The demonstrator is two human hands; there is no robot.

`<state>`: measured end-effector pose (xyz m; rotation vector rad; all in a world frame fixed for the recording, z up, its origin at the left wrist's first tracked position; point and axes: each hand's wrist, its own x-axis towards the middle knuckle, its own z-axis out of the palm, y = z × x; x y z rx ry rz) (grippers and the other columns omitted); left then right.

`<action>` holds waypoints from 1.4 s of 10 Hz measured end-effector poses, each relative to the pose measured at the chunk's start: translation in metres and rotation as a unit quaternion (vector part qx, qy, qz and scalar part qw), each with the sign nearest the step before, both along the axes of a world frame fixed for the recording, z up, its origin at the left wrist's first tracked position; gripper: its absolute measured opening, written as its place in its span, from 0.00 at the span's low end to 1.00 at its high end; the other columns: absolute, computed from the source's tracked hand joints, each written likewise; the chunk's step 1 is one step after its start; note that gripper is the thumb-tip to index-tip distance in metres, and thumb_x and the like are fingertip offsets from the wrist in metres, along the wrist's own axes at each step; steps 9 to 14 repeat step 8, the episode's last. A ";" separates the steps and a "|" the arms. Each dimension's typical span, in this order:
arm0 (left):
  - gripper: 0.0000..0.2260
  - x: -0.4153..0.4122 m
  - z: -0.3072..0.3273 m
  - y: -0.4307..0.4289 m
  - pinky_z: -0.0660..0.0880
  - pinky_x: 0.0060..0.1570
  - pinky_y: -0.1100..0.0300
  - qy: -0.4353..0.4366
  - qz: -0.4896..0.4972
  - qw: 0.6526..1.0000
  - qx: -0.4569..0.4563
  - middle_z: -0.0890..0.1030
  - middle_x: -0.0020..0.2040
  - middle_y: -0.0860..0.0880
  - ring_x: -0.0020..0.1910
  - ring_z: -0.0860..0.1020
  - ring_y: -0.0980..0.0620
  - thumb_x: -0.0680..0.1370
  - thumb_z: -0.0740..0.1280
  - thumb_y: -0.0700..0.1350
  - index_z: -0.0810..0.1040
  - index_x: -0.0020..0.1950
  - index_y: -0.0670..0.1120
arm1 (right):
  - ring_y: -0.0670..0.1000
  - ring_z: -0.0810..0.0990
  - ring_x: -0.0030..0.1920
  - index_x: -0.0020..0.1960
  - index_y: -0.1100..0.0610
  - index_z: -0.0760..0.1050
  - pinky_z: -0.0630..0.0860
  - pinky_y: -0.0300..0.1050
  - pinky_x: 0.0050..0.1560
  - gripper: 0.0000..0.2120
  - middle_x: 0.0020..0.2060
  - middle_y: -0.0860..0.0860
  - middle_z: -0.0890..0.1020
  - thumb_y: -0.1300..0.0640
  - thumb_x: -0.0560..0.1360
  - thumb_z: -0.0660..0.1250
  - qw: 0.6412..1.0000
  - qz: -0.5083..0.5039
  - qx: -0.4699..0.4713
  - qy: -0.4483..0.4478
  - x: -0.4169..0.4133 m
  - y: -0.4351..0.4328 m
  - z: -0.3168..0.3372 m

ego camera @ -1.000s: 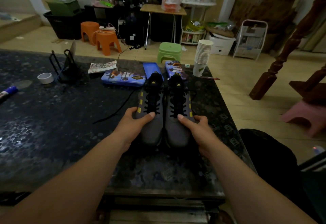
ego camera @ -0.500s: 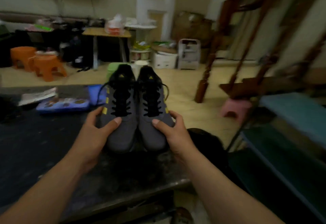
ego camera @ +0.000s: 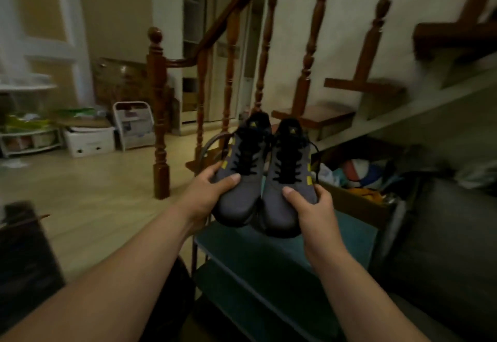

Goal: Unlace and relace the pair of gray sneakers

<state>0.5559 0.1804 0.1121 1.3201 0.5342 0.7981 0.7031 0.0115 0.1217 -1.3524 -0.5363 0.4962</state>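
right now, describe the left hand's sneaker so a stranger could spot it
Find the wooden stair railing; the left sneaker is held up before it. The left hand grips it, and it sits nearer the newel post than the right sneaker.

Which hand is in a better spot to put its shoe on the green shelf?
Probably the right hand. It holds the right sneaker over the middle of the green shelf, low and close to it. The left hand holds the left sneaker nearer the shelf's left edge, slightly higher.
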 end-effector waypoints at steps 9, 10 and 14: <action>0.36 0.137 -0.065 0.042 0.70 0.71 0.42 0.335 0.016 0.891 0.306 0.76 0.73 0.45 0.70 0.73 0.42 0.77 0.56 0.74 0.73 0.76 0.51 | 0.57 0.62 0.79 0.84 0.57 0.53 0.62 0.52 0.76 0.40 0.81 0.55 0.60 0.41 0.81 0.65 0.885 -0.242 -0.305 -0.254 0.062 -0.040 -0.052; 0.36 0.137 -0.065 0.042 0.70 0.71 0.42 0.335 0.016 0.891 0.306 0.76 0.73 0.45 0.70 0.73 0.42 0.77 0.56 0.74 0.73 0.76 0.51 | 0.57 0.62 0.79 0.84 0.57 0.53 0.62 0.52 0.76 0.40 0.81 0.55 0.60 0.41 0.81 0.65 0.885 -0.242 -0.305 -0.254 0.062 -0.040 -0.052; 0.36 0.137 -0.065 0.042 0.70 0.71 0.42 0.335 0.016 0.891 0.306 0.76 0.73 0.45 0.70 0.73 0.42 0.77 0.56 0.74 0.73 0.76 0.51 | 0.57 0.62 0.79 0.84 0.57 0.53 0.62 0.52 0.76 0.40 0.81 0.55 0.60 0.41 0.81 0.65 0.885 -0.242 -0.305 -0.254 0.062 -0.040 -0.052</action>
